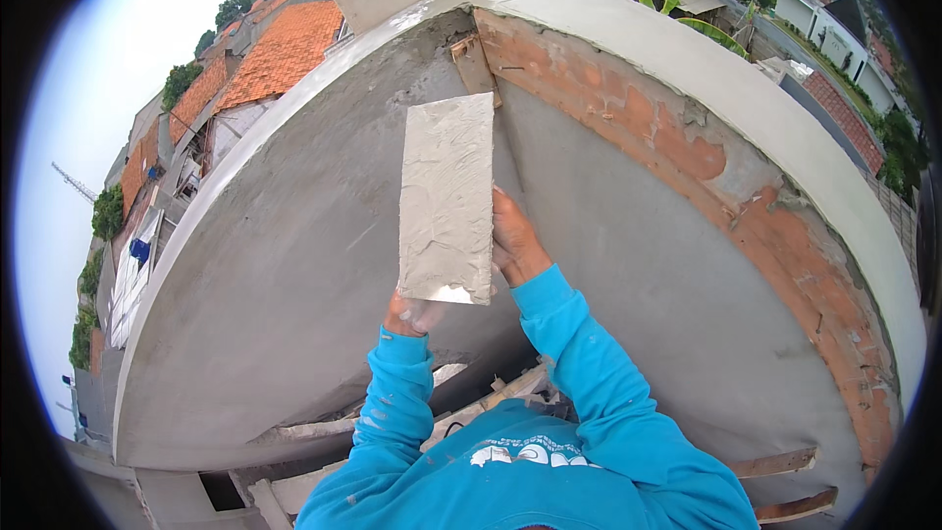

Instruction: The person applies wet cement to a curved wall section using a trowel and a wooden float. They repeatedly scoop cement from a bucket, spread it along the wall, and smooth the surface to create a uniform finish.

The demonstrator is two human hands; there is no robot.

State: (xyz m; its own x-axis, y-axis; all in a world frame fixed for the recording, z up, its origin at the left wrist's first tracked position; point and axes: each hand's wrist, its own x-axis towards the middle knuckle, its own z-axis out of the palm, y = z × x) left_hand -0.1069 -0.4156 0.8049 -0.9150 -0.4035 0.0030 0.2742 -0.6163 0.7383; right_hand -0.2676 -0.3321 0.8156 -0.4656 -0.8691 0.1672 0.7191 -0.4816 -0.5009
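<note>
One plaster-coated trowel (446,198), two hands (514,240), one grey plastered wall (294,265), one wooden wedge (475,67).

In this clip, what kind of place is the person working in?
Probably a rooftop construction site: a half-plastered grey wall with exposed orange brick, orange tiled roofs below, and a mortar-coated rectangular board held by both hands.

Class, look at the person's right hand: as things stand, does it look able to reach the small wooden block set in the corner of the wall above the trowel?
Probably yes. The right hand sits beside the mortar-coated trowel, and the wooden block lies just above, with bare grey plaster between and nothing blocking.
</note>
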